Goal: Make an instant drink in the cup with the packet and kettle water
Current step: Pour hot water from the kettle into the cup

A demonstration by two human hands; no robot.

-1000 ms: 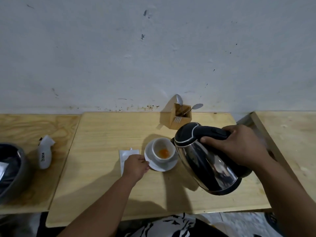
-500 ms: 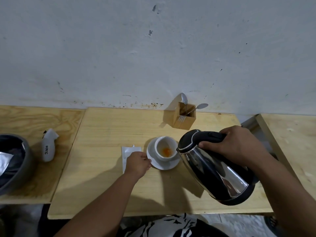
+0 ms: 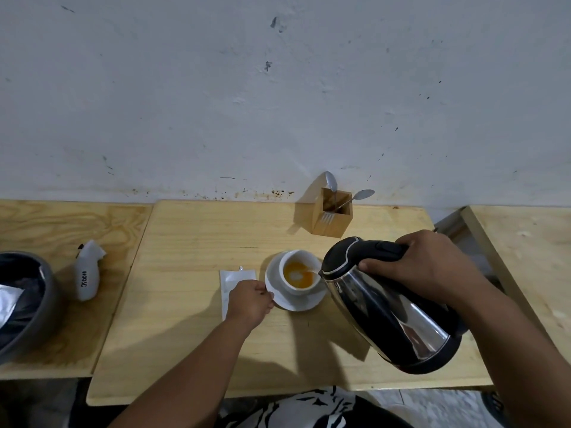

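Observation:
A white cup (image 3: 289, 290) stands on a white saucer (image 3: 304, 304) at the middle of the wooden table (image 3: 191, 251). Orange liquid fills its bottom. My right hand (image 3: 432, 264) grips the black handle of a steel kettle (image 3: 392, 313), tilted with its spout over the cup's right rim, and water runs into the cup. My left hand (image 3: 248, 301) pinches the saucer's left edge. The opened white packet (image 3: 231, 278) lies flat just left of the saucer, partly under my left hand.
A wooden cutlery box (image 3: 330, 216) with spoons stands by the wall behind the cup. On the left table lie a white device (image 3: 88, 276) and a dark bowl (image 3: 31, 316). Another table (image 3: 531, 242) stands to the right across a gap.
The kettle has tipped further toward the cup and water now flows in. The orange powder has turned into a wider pool of orange liquid. My left hand stays on the saucer.

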